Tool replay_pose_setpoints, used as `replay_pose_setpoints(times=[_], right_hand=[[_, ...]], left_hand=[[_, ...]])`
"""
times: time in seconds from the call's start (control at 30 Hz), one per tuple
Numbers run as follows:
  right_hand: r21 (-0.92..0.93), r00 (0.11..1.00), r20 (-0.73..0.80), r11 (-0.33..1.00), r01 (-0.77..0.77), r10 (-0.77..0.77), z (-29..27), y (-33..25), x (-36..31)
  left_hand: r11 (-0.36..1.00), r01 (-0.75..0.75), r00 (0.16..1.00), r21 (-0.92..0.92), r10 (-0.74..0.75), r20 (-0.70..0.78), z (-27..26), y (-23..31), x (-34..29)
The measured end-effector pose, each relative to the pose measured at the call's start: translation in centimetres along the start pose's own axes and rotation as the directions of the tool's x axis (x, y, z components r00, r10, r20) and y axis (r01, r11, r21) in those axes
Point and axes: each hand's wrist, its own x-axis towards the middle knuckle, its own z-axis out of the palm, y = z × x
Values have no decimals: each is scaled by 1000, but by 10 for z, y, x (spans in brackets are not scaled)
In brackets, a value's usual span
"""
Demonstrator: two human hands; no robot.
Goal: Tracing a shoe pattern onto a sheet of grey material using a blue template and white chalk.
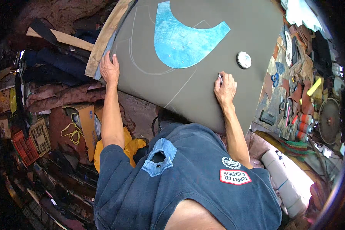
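A dark grey-brown sheet (253, 27) covers the work surface in front of me, with pale curved and straight lines drawn on it. On it lies a blue crescent-shaped template (180, 42). My right hand (226, 89) rests on the sheet, right of and nearer than the template, its fingers closed around a small white piece of chalk (220, 78). A round tin with a white top (244, 60) sits just beyond that hand. My left hand (109, 69) lies with fingers apart on the sheet's left edge, beside a curved wooden strip (108, 36).
On the right, a side bench bears leather scraps (296, 96), blue-handled scissors (275, 79), several thread spools (304, 127) and a fan (329, 120). A pale roll (285, 184) stands lower right. At left are a cardboard box (86, 128), plastic crates (38, 138) and dark cloth (57, 63).
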Motion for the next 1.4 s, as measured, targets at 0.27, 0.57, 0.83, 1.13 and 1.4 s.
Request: replay_pose_setpoints(times=[0.27,0.57,0.83,1.13,1.4], right_hand=[[192,990,0,972,-139,142,-5,-7,-5],[204,998,36,978,-52,45,-10,-1,-6],[288,997,38,955,-72,64,-13,-5,-10],[301,992,97,948,-104,78,-22,-1,-5],[361,992,-45,928,-91,115,-15,4,-7]], left_hand=[[979,183,971,-88,-166,170,10,-9,-1],[998,9,997,-58,-5,78,10,-12,3],[999,-31,994,14,29,102,6,-17,1],[995,-84,990,56,77,115,12,-28,4],[994,-46,972,97,23,235,9,-25,10]])
